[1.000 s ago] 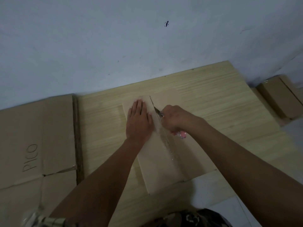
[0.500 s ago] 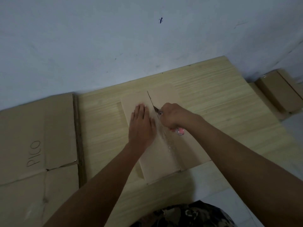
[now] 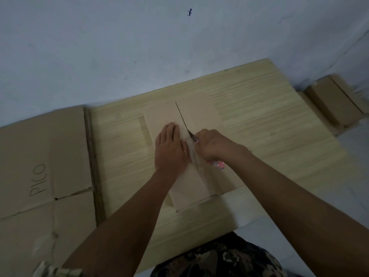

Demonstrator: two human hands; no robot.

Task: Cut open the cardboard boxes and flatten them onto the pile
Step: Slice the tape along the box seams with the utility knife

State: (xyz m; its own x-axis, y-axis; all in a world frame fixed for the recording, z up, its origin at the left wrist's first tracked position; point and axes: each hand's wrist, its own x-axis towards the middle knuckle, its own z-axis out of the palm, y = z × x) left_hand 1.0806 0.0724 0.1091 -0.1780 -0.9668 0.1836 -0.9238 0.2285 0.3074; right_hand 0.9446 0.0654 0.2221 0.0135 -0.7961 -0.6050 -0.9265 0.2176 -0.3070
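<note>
A box (image 3: 191, 148) lies near the middle of the wooden surface (image 3: 259, 124), its long side running from the far edge toward the near edge, where its end reaches the rim. A dark slit runs down the taped centre seam from the far end to the hands. The left hand (image 3: 170, 148) lies flat on the box top just left of the seam, fingers straight and together, pressing down. The right hand (image 3: 212, 144) sits just right of the seam, fingers curled tight round a knife (image 3: 218, 163); the pink butt of the handle shows below the palm and the blade meets the seam at the end of the slit. The two hands almost touch across the tape.

Off the surface's left edge lies the pile (image 3: 40, 166) of flattened cardboard, the top sheet marked "PICO". Beyond the far right corner, well apart from the hands, a second box (image 3: 335, 100) stands against the pale wall (image 3: 139, 47). Patterned clothing (image 3: 219, 258) shows at the bottom of the view, below the near edge.
</note>
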